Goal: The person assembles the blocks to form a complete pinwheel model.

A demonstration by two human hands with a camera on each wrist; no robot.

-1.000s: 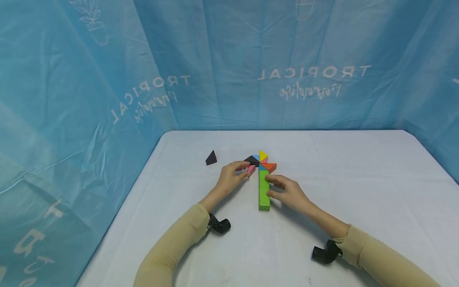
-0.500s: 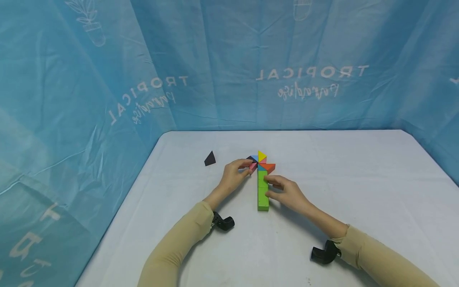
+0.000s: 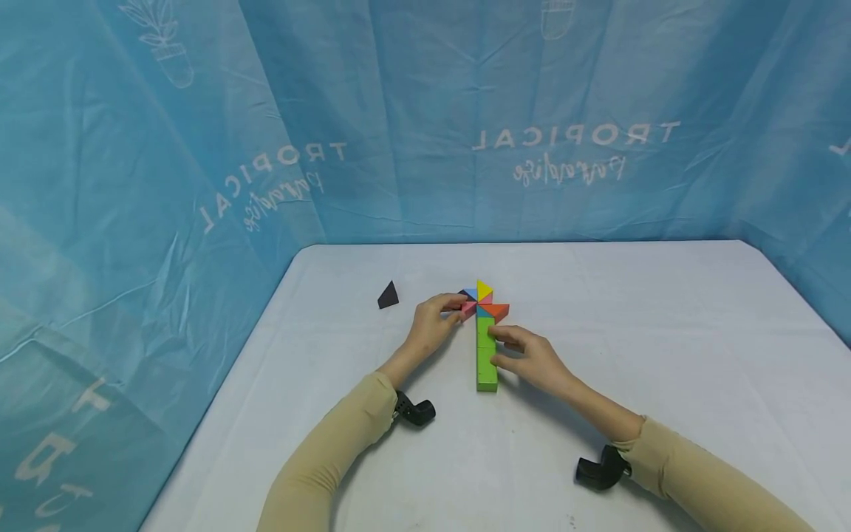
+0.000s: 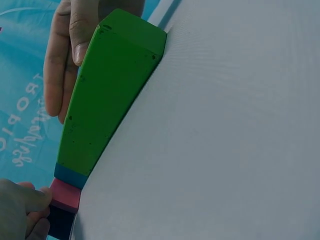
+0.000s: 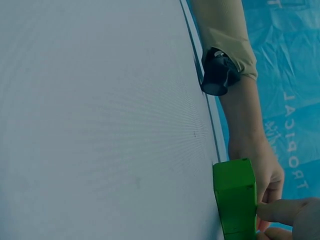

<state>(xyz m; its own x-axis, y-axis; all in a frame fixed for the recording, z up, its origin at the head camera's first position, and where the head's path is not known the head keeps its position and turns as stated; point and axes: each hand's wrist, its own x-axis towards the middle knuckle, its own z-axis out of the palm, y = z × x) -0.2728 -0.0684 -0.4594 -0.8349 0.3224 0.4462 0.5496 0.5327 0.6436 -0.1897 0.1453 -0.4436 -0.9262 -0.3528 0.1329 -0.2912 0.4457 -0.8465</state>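
Colourful triangular blocks form a pinwheel at mid-table: yellow (image 3: 483, 289), orange (image 3: 497, 311), blue (image 3: 482, 312) and others meet at one point. My left hand (image 3: 430, 325) pinches a pink triangular block (image 3: 468, 310) at the pinwheel's lower left, its thumb against the block's side. In the left wrist view this pink block (image 4: 65, 194) lies between the blue and dark pieces. Two green blocks (image 3: 487, 362) run end to end from the pinwheel toward me. Along their right side, my right hand (image 3: 532, 358) rests thumb and fingertips, not wrapped around them.
A separate black block (image 3: 388, 295) lies left of the pinwheel. A white cloth (image 3: 638, 332) covers the table, and blue printed curtains (image 3: 425, 133) hang behind and at the sides. Black cameras (image 3: 415, 411) sit on both wrists.
My left hand has moved slightly right with the pink block, bringing it from apart to against the pinwheel's centre. The right hand stays beside the green blocks.
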